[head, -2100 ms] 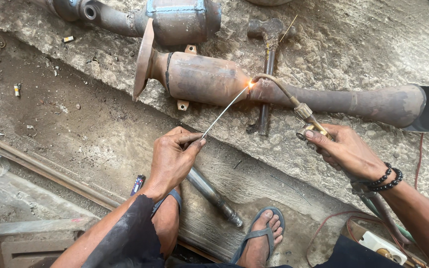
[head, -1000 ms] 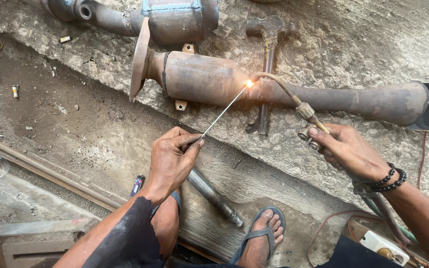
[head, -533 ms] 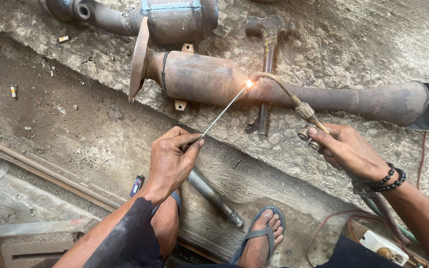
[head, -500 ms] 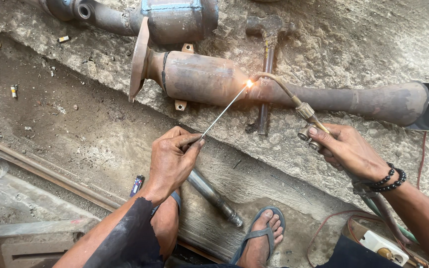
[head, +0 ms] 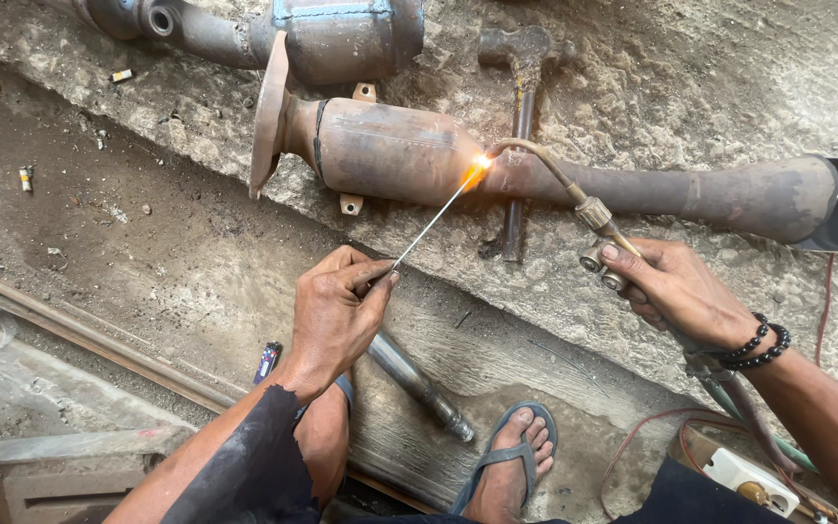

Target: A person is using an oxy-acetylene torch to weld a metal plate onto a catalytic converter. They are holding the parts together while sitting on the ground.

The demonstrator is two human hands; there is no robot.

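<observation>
No packages, labels, signs or screens — none in view.

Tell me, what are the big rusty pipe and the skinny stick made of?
The exhaust pipe looks like steel: dull brown, rusty, with weld seams. The thin rod in the left hand seems bare metal wire: grey, shiny, glowing orange at its tip.

Upper pipe [head: 186, 24] cropped at top edge — hammer handle [head: 516, 175] partly behind exhaust pipe [head: 632, 189].

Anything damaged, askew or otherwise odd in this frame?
The rusty exhaust pipe lies straight on rough concrete. The right hand aims a lit torch at its joint, the left hand feeds a filler rod, both bare. A hammer lies under the pipe.
</observation>
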